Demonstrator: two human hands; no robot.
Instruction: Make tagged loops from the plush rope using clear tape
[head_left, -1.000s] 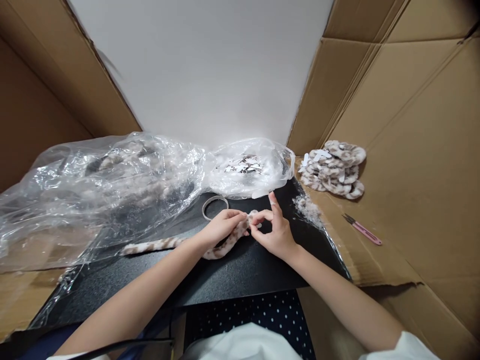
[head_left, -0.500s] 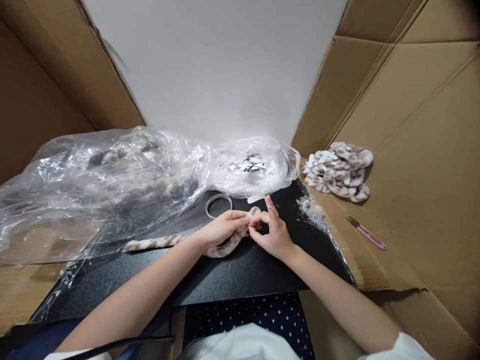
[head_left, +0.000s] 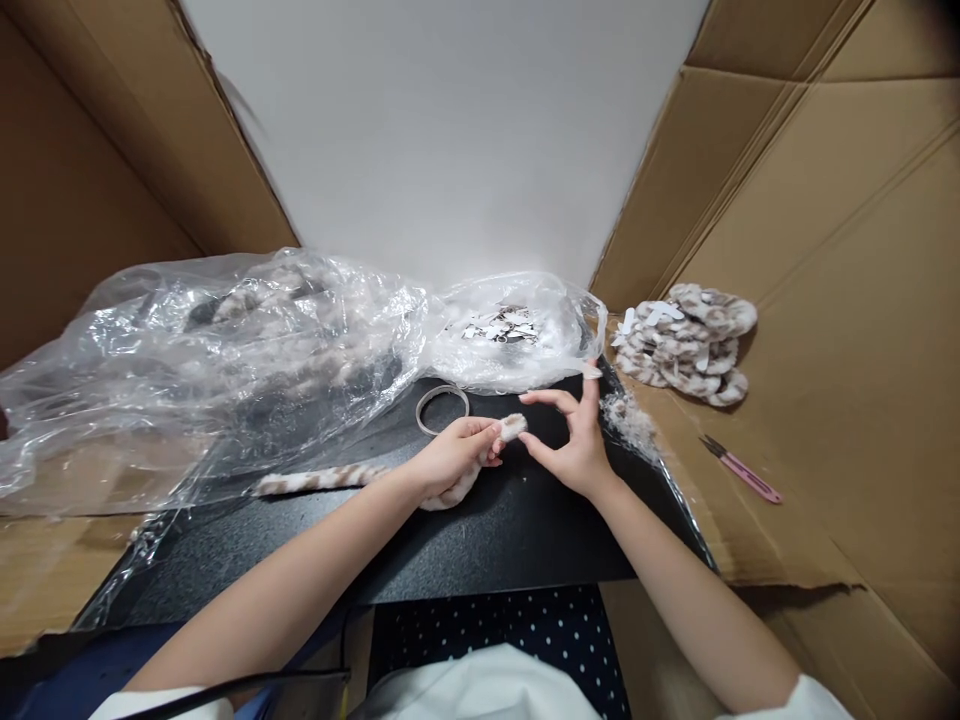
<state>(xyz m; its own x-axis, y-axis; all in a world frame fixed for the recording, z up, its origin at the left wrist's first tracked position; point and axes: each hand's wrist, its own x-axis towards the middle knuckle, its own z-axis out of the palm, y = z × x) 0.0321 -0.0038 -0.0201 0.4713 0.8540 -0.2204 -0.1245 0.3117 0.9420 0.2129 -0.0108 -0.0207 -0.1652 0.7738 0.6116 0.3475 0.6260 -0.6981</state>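
My left hand (head_left: 459,458) pinches a fluffy white-and-brown fabric strip (head_left: 319,480) near one end, and the short end (head_left: 513,428) pokes out past the fingertips. From there the strip loops under the hand, and its other part lies flat to the left on the black board. My right hand (head_left: 574,440) is just right of that end, thumb and index finger spread and not gripping it. By its raised fingertip shows a small whitish piece; I cannot tell whether it is held there. A thin pale ring (head_left: 418,408) lies behind my left hand.
A clear plastic bag (head_left: 315,360) of furry pieces sits at left, beside a bag (head_left: 559,370) of small metal and white parts. At right are a pile of furry strips (head_left: 690,355) with white tags, fluff (head_left: 632,422) and pink-handled thread snips (head_left: 750,477). Cardboard walls (head_left: 847,300) stand around.
My right hand has let go of the strip's end and moved right, its fingers spreading. The white strip that was near its index finger no longer shows there. My left hand keeps its pinch.
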